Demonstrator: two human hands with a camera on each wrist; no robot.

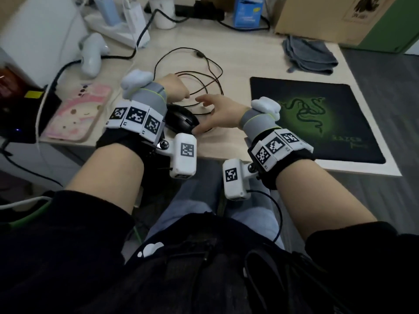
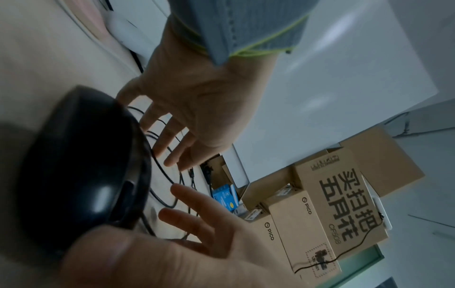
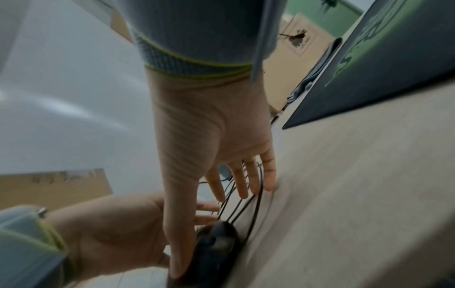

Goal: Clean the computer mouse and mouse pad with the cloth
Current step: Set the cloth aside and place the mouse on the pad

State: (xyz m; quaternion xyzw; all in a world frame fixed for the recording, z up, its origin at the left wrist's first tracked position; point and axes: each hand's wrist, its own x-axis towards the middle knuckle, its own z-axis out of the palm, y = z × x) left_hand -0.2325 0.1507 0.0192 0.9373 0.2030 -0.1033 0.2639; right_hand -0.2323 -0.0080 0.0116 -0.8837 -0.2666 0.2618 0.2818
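Two hands sit around the black computer mouse (image 1: 181,120) on the worktop (image 1: 238,62), and neither holds the cloth. Left hand (image 1: 173,90): in the left wrist view its fingers are spread and relaxed beside the mouse, gripping nothing; the head view hides most of it behind the wrist rig. Right hand (image 1: 218,114): fingers straight and fanned over the loops of black cable (image 1: 210,71), thumb reaching down to the mouse's side — touching or just short of it, I cannot tell through the blur. Mouse lies off its pad, left of it, with the cable coiled just behind. Mouse pad (image 1: 317,118), black with a green snake mark, lies flat to the right, well apart from the mouse, nothing on it. Grey cloth (image 1: 309,54) lies folded at the far right of the worktop, beyond the pad, near a cardboard box (image 1: 324,17) — untouched as it lies. Judgement: cleaning proper has not begun; no wiping of mouse or pad is evident, so fetching the cloth, wiping the mouse and wiping the pad all remain. Hard to make out: the mouse's near half is covered by the left wrist rig in the head view; both wrist views are smeared by motion; whether the cable's far end is plugged in is out of frame.
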